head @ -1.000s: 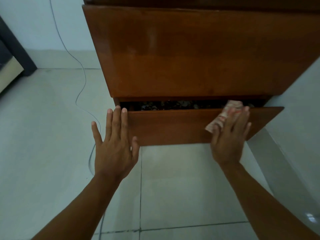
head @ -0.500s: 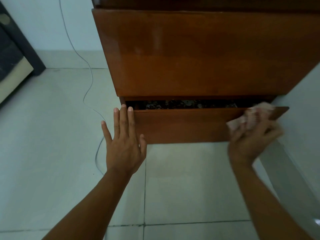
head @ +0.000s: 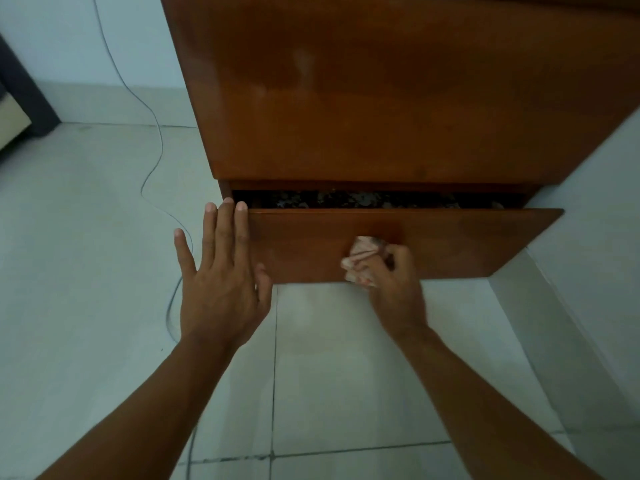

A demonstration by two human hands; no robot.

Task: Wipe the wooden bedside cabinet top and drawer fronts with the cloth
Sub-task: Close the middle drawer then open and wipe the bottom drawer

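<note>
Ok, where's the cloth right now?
In the head view the cloth is bunched under the right hand, pressed against the lower drawer front near its bottom edge, about mid-width.

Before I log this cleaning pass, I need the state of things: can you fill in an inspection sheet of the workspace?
Surface: lower drawer front, wooden, pulled slightly open; upper drawer front shut.
Job's things: crumpled pinkish cloth pressed on the lower front near its bottom edge.
Clutter: dark mottled contents show in the drawer gap; too dim to identify.
Hands: left hand flat, fingers at the drawer's left end; right hand bunched on the cloth.
Cables: thin grey cable trails over the floor.
Surroundings: pale tiled floor; white wall.
</note>
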